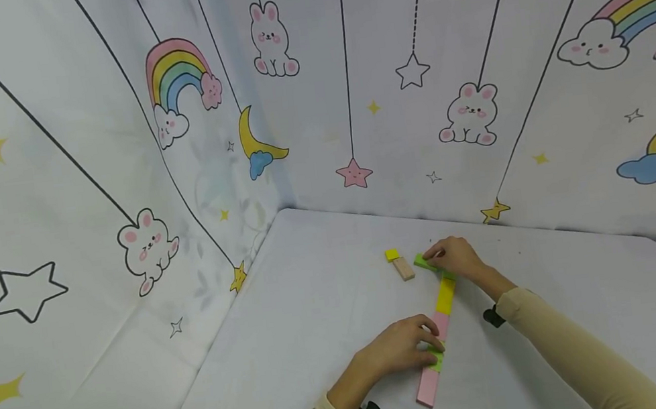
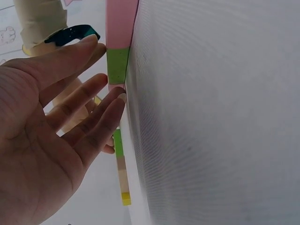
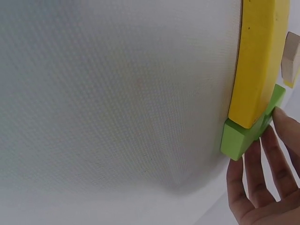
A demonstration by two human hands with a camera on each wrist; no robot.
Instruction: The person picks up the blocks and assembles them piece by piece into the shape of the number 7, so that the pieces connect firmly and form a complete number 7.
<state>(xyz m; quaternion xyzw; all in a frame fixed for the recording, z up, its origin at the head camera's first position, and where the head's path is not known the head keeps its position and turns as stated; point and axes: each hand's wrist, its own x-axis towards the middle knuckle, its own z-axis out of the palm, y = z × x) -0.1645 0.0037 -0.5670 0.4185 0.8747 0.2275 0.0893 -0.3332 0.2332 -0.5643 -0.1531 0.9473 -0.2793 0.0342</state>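
A straight row of blocks lies on the white table: a yellow block [image 1: 445, 296], a pink block [image 1: 441, 324], a short green block [image 1: 436, 359] and another pink block [image 1: 428, 387] at the near end. Across the far end sits a longer green block [image 3: 233, 139], meeting the yellow one. My right hand [image 1: 458, 258] holds this green block between thumb and fingers. Beside the row's left edge is my left hand [image 1: 399, 347], its fingers loosely extended and their tips at the short green block and the pink one beyond it.
Left of the right hand, a plain wooden block [image 1: 404, 269] and a small yellow block [image 1: 392, 254] lie end to end. White cloth [image 1: 315, 300] covers the table. Curtains printed with rabbits, stars and rainbows stand along its back and left sides.
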